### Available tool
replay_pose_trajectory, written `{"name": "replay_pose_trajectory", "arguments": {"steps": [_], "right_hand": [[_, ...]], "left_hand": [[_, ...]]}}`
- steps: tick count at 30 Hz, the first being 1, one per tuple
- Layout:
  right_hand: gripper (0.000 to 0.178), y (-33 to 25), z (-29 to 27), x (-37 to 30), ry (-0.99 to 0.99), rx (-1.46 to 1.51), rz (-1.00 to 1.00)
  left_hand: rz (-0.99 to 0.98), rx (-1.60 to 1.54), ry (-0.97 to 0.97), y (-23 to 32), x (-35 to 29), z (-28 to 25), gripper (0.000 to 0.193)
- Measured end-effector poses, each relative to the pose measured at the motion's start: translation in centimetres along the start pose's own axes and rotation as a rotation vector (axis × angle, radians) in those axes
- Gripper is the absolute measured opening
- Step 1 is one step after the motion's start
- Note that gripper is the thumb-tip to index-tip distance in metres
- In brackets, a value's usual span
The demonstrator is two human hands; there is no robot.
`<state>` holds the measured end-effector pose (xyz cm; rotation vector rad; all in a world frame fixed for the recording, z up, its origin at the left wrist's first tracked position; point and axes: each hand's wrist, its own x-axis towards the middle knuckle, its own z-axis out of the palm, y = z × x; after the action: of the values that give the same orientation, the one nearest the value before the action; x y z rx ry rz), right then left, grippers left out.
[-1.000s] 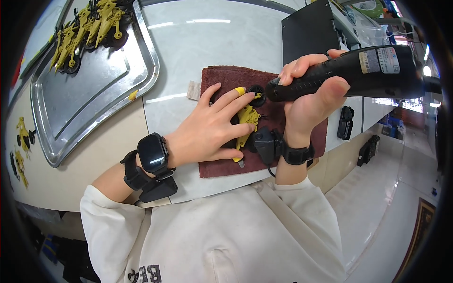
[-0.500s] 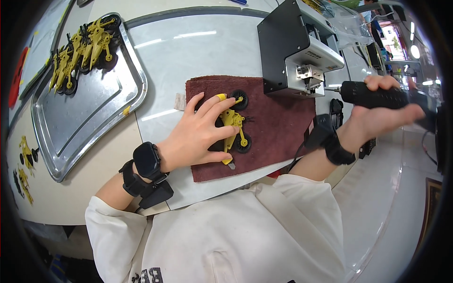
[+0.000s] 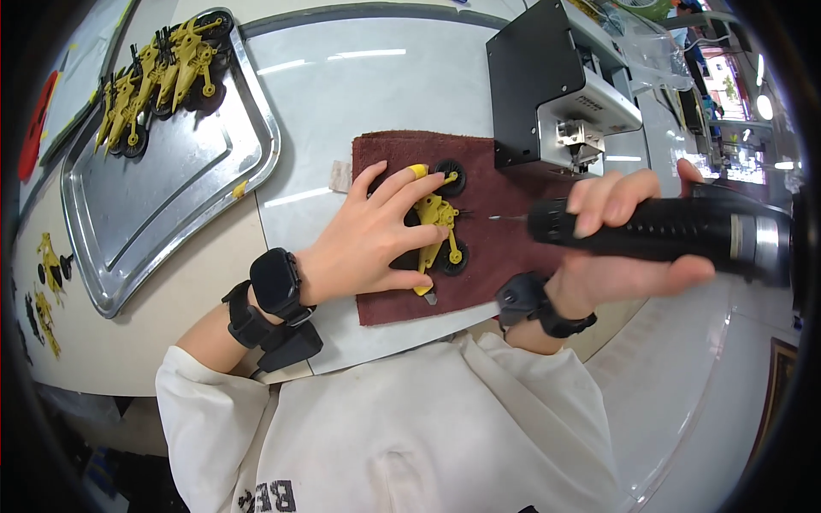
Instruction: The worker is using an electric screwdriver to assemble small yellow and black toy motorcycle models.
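Note:
On a dark red cloth [image 3: 385, 147] lies a yellow toy vehicle [image 3: 439, 214] with black wheels. My left hand [image 3: 376, 224] rests over it with spread fingers, holding it down against the cloth; its thumb is at the vehicle's near end, and the palm hides part of it. A yellow band wraps one fingertip. My right hand [image 3: 620, 214] is closed round a black electric screwdriver [image 3: 684, 229]. The screwdriver lies nearly level over the cloth's right side, its thin bit [image 3: 505, 217] pointing left at the vehicle, a short gap away.
A black and silver machine, apparently a screw feeder [image 3: 556, 103], stands beyond the cloth. At the left, a metal tray [image 3: 171, 192] carries several yellow toy vehicles [image 3: 158, 81]. More yellow pieces [image 3: 49, 265] lie on the table's left side. A small pale block [image 3: 339, 177] touches the cloth.
My right hand has brought the screwdriver from beside the machine leftward and nearer to me, over the cloth. The left hand keeps its hold on the toy vehicle.

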<state>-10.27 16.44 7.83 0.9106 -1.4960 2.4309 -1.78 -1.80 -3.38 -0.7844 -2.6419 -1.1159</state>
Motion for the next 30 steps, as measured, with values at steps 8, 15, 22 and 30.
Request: {"name": "replay_pose_trajectory", "arguments": {"steps": [8, 15, 22, 30], "right_hand": [[0.100, 4.3, 3.6, -1.5, -0.085, -0.049, 0.016], [0.086, 6.2, 4.3, -1.7, -0.134, -0.311, 0.232], [0.079, 6.5, 4.4, -2.0, -0.188, -0.296, 0.246], [0.087, 0.8, 1.3, 0.2, 0.024, -0.249, -0.145]], "left_hand": [[0.007, -0.009, 0.003, -0.3, -0.2, -0.1, 0.048], [-0.011, -0.048, 0.015, -0.5, -0.5, 0.0, 0.052], [0.011, -0.022, 0.011, -0.4, -0.4, -0.4, 0.049], [-0.018, 0.005, -0.003, -0.1, -0.3, 0.0, 0.049]]}}
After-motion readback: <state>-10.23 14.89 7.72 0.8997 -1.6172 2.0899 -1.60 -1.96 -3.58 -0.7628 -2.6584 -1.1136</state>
